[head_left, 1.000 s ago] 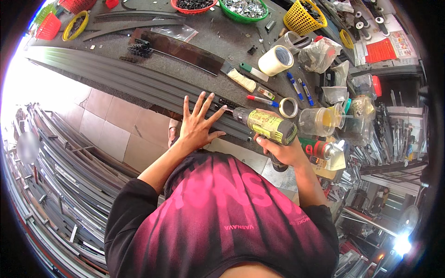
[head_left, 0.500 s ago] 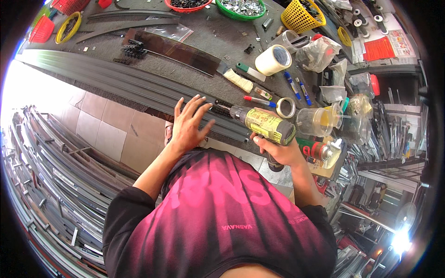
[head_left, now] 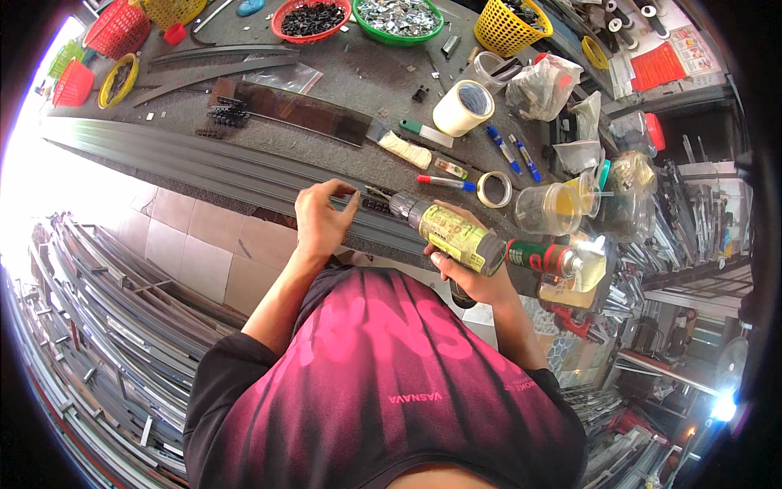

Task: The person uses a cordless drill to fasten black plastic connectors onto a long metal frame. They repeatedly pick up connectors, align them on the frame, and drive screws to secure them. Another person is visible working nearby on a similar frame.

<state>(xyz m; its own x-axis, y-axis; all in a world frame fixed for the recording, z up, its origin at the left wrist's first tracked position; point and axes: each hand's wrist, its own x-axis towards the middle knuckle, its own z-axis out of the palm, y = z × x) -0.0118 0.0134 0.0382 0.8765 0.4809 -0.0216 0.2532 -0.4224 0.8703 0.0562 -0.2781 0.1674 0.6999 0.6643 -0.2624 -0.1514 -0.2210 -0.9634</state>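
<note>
My right hand [head_left: 481, 281] is wrapped round the grip of a yellow-green cordless drill [head_left: 456, 238], whose nose points left. Just left of the drill's tip is my left hand [head_left: 320, 218], its fingers bent and thumb and forefinger brought together. Whatever they pinch, if anything, is too small to make out. Beneath both hands run long dark grey metal profiles [head_left: 204, 169] along the near edge of the carpeted bench. A small black part [head_left: 376, 205] lies on them by the drill bit.
Beyond the drill lie a marker [head_left: 446, 183], a tape roll [head_left: 494, 189], a brush [head_left: 405, 151] and a large white roll [head_left: 463, 108]. Baskets of black pieces [head_left: 310, 18] and shiny pieces [head_left: 398, 18] stand farther back. A spray can [head_left: 542, 257] and clear jars [head_left: 547, 209] are at right.
My left hand has gone from spread fingers to a pinch beside the drill's tip. The drill has shifted a little left in the picture, and the whole view has moved slightly.
</note>
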